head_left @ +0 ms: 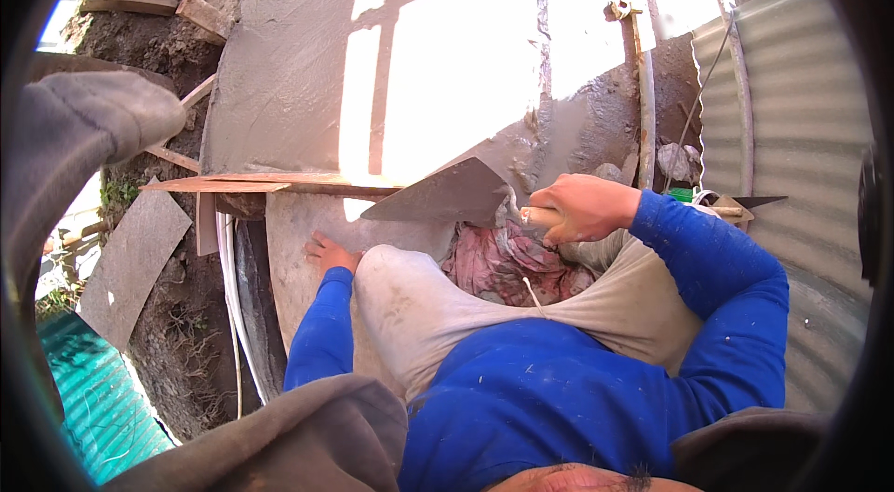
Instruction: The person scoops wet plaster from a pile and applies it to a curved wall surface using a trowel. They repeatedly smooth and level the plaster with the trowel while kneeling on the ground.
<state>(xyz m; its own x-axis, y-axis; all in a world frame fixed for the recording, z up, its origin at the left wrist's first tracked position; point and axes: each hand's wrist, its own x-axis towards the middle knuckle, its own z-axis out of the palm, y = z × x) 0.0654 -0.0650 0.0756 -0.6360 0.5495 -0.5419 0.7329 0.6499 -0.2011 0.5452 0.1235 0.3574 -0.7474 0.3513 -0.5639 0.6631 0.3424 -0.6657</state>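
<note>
My right hand (589, 207) is wrapped around the wooden handle of a pointed trowel (449, 196). The trowel's wide grey blade reaches leftward, above the near edge of the smooth wet concrete slab (279, 82). Beside my left knee, my left hand (333, 253) lies with spread fingers on a pale, flat board or slab (296, 292); I cannot tell which. A thin brown wooden strip (270, 182) runs along the slab's near edge, just beyond that hand. Crumpled pinkish, dirt-stained cloth (498, 261) lies between my legs, below the trowel.
Corrugated metal sheeting (792, 110) rises at the right, next to a long pole (645, 110). Dug soil (177, 324), white pipes (228, 287) and a loose grey panel (135, 264) are at the left. Wood offcuts (203, 17) lie beside the slab. Glaring sunlight hides part of its surface.
</note>
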